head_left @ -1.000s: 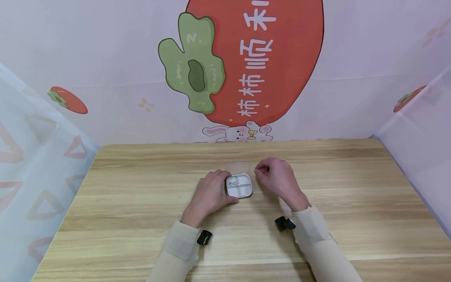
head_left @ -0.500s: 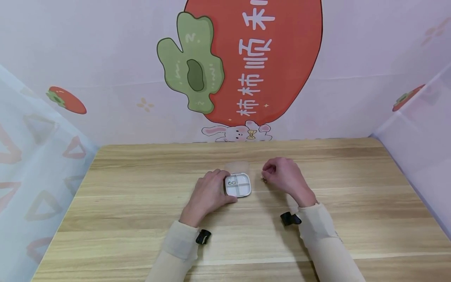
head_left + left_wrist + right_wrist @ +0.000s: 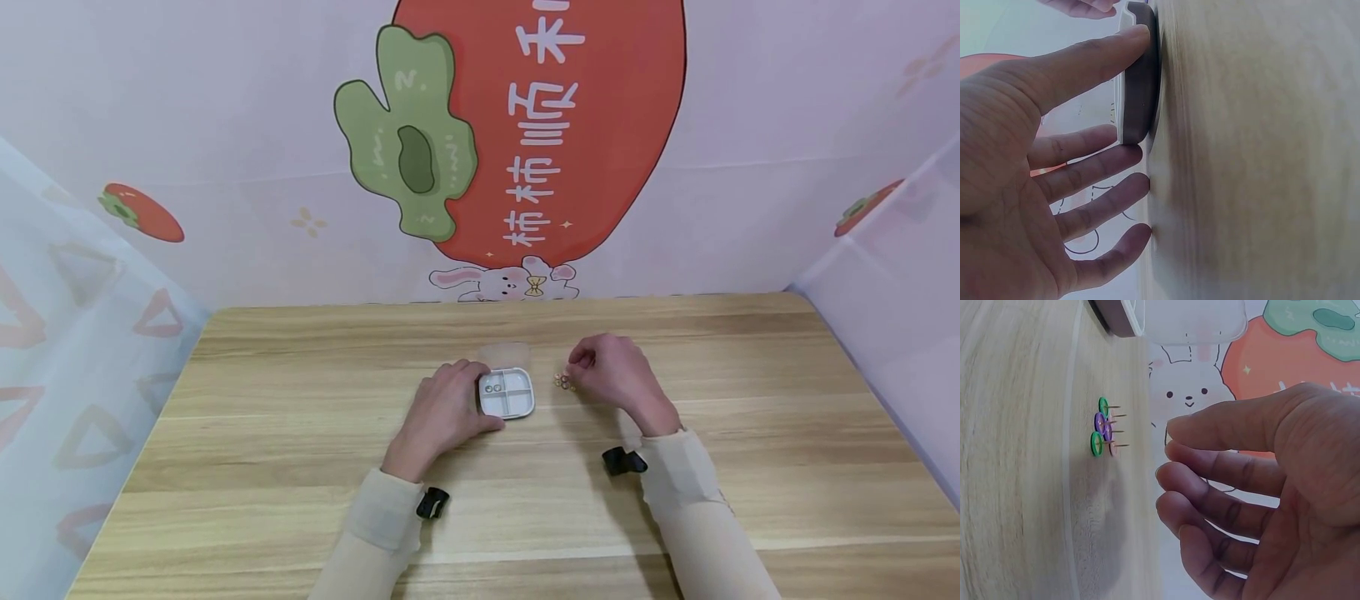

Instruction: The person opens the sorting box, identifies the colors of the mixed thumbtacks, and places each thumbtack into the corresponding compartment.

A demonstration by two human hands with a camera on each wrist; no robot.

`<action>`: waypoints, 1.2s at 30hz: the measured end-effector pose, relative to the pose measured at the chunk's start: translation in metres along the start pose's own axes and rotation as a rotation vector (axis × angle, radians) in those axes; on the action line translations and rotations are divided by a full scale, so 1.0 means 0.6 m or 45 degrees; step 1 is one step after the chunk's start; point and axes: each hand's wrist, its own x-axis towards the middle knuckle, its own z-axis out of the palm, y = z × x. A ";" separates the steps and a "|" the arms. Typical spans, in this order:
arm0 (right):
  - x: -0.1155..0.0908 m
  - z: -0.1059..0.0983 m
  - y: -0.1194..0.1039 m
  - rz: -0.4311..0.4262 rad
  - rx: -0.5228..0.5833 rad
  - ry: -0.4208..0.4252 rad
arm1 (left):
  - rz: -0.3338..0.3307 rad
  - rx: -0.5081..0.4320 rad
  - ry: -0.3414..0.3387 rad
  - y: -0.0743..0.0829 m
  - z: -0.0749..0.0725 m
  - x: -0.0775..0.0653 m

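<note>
My left hand [image 3: 448,408] grips a small four-compartment pill case [image 3: 517,406], thumb on the near side and fingers at the far side. The case is white inside with a dark outer shell [image 3: 1139,81]. Two small round pieces [image 3: 492,389] lie in its far left compartment, and its clear lid [image 3: 1197,322] is folded open toward the back. Right of the case, several thumbtacks [image 3: 1100,423] in green, purple and pink lie on their heads, pins up. Above them hovers my right hand [image 3: 615,371], fingers loosely curled, thumb near the index fingertip, nothing visible between them.
Everything stands on a wood-grain table [image 3: 315,483]. A white printed cloth [image 3: 255,233] with persimmons and a rabbit rises behind its back edge, and more cloth hangs at both sides. Black camera mounts [image 3: 433,503] sit at both wrists.
My right hand has moved right, away from the case, to above the thumbtacks, which have come into view beside it. The left hand keeps its grip on the case.
</note>
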 end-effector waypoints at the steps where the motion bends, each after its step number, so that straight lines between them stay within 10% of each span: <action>1: 0.000 0.000 0.001 -0.002 -0.001 -0.001 | 0.000 0.001 0.001 0.000 0.000 0.000; 36: 0.001 0.002 0.003 0.058 -0.136 -0.240 | -0.013 -0.005 0.007 -0.004 0.002 0.002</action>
